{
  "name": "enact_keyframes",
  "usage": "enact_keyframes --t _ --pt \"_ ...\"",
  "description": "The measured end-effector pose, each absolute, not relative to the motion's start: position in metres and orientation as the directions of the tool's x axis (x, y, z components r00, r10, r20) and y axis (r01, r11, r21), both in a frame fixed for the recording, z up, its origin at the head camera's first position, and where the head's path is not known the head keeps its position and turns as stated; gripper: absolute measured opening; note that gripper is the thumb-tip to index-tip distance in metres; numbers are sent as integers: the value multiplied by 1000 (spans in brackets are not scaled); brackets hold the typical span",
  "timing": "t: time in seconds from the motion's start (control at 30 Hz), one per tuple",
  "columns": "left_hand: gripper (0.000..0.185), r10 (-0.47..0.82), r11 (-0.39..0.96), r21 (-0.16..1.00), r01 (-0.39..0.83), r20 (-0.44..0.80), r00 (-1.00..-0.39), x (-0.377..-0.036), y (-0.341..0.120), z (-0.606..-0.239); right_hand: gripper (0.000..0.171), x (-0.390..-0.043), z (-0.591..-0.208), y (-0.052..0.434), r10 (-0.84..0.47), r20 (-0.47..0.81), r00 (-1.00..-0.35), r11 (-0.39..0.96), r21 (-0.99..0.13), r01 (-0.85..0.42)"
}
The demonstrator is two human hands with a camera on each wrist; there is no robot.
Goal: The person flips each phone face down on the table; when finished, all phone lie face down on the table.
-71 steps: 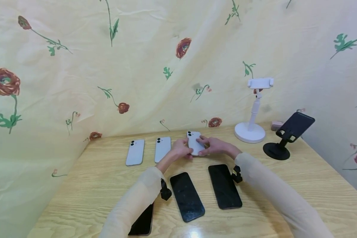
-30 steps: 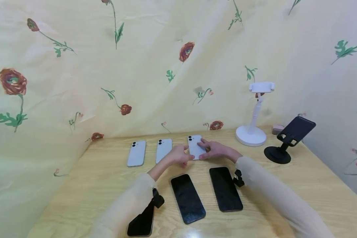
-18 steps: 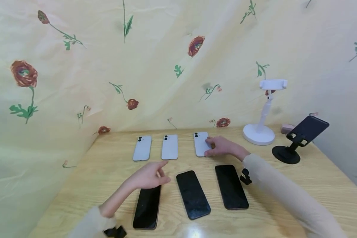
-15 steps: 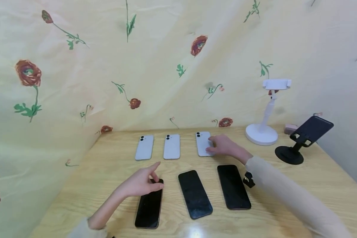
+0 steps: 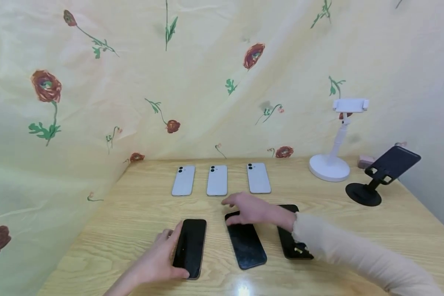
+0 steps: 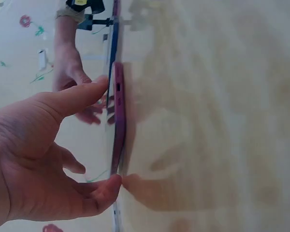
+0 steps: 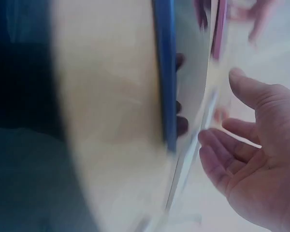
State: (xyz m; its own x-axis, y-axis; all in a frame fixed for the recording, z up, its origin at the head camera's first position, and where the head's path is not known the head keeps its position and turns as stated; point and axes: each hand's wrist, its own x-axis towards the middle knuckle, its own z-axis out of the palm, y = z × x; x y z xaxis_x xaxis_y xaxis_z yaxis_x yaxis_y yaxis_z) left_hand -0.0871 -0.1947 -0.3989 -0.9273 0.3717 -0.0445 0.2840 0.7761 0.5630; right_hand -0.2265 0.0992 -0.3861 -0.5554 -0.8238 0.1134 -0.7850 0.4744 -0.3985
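Step in hand, as judged: two of the three screen-up black phones in the near row are being taken up; the left hand [image 5: 156,263] is laid along the left black phone [image 5: 190,247], thumb and fingers set against its opposite long edges in a narrow grip, the phone flat on the bench [image 5: 355,222]; the right hand [image 5: 250,209] is held over the far end of the middle black phone [image 5: 245,240], fingers loosely spread, contact with the screen not determinable from the head view; the right black phone [image 5: 293,246] is partly covered by the right sleeve.

Next move, as judged: the left grip has to be closed firmly on both edges before any lift, since the casing is thin and lies flush with the wood; the right hand has yet to be brought down to its phone's edges.

Three white phones [image 5: 217,180] are laid camera-side up in the far row, untouched; a white stand [image 5: 334,162] and a black stand [image 5: 373,181] are placed at the right.

Differences between views: the left wrist view shows the phone edge-on, its pink-purple frame [image 6: 117,130] pinched between thumb and fingertip, which the head view does not reveal; the right wrist view is blurred, showing an open palm [image 7: 261,159] beside a blue phone edge [image 7: 166,72]; the row layout is given by the head view alone.
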Motion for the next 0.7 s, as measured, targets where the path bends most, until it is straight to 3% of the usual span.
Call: enact_keyframes --t 0.17,0.3,0.53,0.7 --pt "128 410 780 518 352 3 -912 -77 -193 -409 80 -201 -395 71 -849 33 -527 495 -297 -817" --pt "125 429 776 499 386 31 -903 -76 -192 -413 97 -190 -401 58 -819 0 -574 559 -225 -798" --pt "114 408 787 504 356 8 -913 -73 -191 -415 103 -178 -407 43 -807 2 -590 586 -117 -802" --pt "109 391 788 523 326 -16 -920 -69 -191 -415 104 -174 -410 37 -800 11 -599 595 -100 -797"
